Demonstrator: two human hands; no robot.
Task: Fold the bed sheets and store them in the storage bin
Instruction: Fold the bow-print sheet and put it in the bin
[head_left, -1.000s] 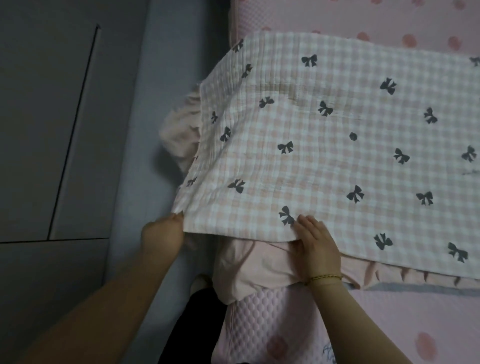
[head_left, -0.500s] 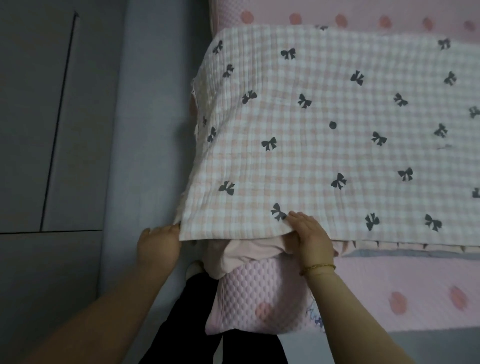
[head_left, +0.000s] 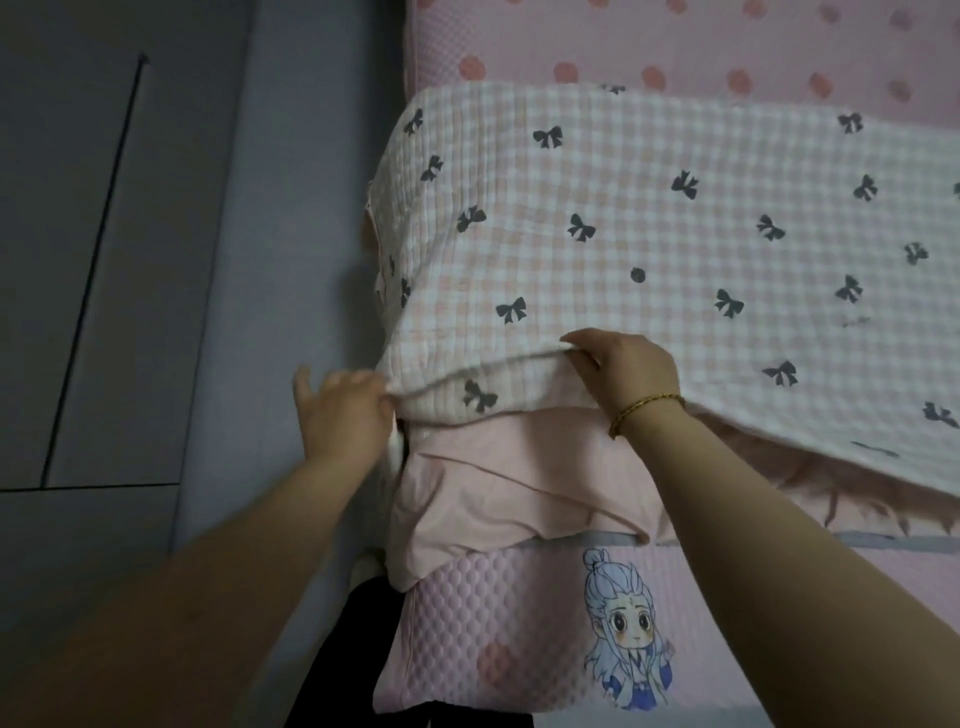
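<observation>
Pink mattress (head_left: 675, 41); checked bow-print sheet (head_left: 649, 218), near edge lifted.

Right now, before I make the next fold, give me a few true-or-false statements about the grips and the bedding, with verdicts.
1. The left grip and right grip both hold the near edge of the checked sheet. True.
2. The bracelet sits on the left wrist. False: it is on the right wrist.
3. A plain pink cloth lies under the checked sheet. True.
4. The checked sheet is printed with stars. False: the print is dark bows.
</observation>
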